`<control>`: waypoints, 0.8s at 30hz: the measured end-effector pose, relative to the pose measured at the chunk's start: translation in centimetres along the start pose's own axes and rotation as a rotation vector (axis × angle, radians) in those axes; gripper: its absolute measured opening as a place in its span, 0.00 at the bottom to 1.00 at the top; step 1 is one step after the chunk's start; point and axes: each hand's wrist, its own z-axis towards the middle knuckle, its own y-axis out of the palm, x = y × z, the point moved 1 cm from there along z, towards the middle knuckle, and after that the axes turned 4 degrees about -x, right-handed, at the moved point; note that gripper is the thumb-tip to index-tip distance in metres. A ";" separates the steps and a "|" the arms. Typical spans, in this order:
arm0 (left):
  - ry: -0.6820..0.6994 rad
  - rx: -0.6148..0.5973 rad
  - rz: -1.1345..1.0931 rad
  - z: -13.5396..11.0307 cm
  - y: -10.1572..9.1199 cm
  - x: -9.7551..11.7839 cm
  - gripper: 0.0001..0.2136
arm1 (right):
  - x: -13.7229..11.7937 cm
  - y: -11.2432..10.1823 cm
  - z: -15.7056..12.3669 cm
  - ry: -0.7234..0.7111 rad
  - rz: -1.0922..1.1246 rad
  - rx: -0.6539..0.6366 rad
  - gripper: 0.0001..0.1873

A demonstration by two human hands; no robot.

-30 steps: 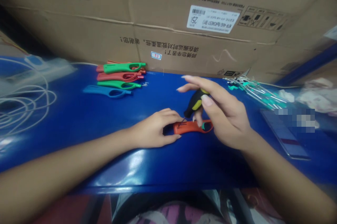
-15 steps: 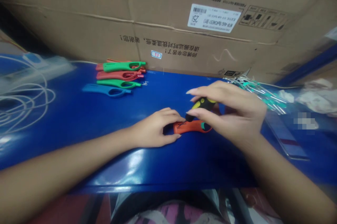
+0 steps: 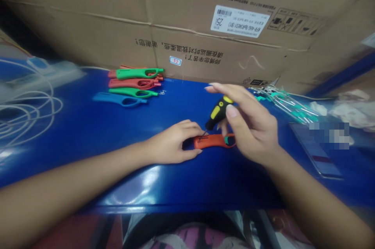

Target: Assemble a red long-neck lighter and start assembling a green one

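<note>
An orange lighter casing (image 3: 214,140) with a teal trigger lies on the blue table. Its left end is pinched between the thumb and fingers of my left hand (image 3: 178,142), which rests on the tabletop. My right hand (image 3: 252,124) grips a black and yellow screwdriver (image 3: 218,113) between thumb and fingers, with the index finger stretched out over the handle. The screwdriver leans to the right, and its thin shaft comes down onto the casing near the left end. Whether the tip sits in a screw or a hole is too small to tell.
Several green, red and blue lighter casings (image 3: 136,82) lie at the back left. Metal rods with teal parts (image 3: 293,102) are piled at the right, near a phone (image 3: 318,151). A coiled white cable (image 3: 29,112) lies left. A large cardboard box (image 3: 181,15) stands behind the blue table (image 3: 164,186).
My right hand has shifted left and its grip on the screwdriver has changed. The screwdriver handle now stands more upright, and its shaft shows. My left hand and the orange casing stay in place.
</note>
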 end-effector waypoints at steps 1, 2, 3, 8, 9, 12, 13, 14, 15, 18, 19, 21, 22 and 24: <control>0.001 -0.004 0.002 0.0 0.0 0.0 0.15 | 0.0 0.0 0.0 0.031 0.047 -0.037 0.18; 0.000 -0.007 0.004 0.0 0.0 0.0 0.15 | 0.0 0.1 0.0 0.038 0.072 -0.052 0.18; 0.001 -0.007 0.006 0.0 0.0 0.0 0.15 | -0.1 0.0 0.0 0.012 0.061 -0.040 0.16; 0.013 -0.001 -0.004 0.0 0.0 0.0 0.13 | -0.3 -0.1 -0.1 -0.150 -0.114 0.031 0.19; 0.012 -0.002 -0.007 -0.1 0.0 0.0 0.14 | -0.3 0.0 -0.1 -0.097 -0.074 -0.005 0.21; 0.004 -0.006 -0.012 -0.1 0.0 -0.1 0.14 | -0.1 0.1 -0.2 0.052 0.038 -0.039 0.21; 0.003 -0.005 -0.013 -0.1 0.0 -0.1 0.14 | 0.0 0.1 -0.1 0.041 0.021 -0.008 0.19; 0.005 -0.001 -0.016 -0.1 0.0 -0.1 0.14 | 0.1 0.0 -0.1 -0.001 -0.021 0.031 0.18; 0.008 0.004 -0.016 -0.1 0.0 -0.1 0.14 | 0.1 -0.1 -0.1 -0.048 -0.066 0.064 0.17; 0.005 0.003 -0.009 0.0 -0.1 0.0 0.15 | 0.2 -0.2 -0.2 -0.052 -0.062 0.024 0.20; 0.001 -0.001 -0.009 0.0 -0.1 0.0 0.15 | 0.2 -0.2 -0.2 -0.007 -0.010 -0.022 0.22; -0.002 -0.004 -0.014 0.0 -0.1 0.0 0.15 | 0.1 -0.1 -0.3 0.070 0.075 -0.076 0.22; 0.000 -0.003 -0.018 0.0 -0.1 0.0 0.14 | 0.0 -0.1 -0.2 0.075 0.072 -0.061 0.20; 0.003 0.004 -0.024 0.0 0.0 0.0 0.13 | -0.1 -0.2 -0.2 0.011 -0.031 0.031 0.17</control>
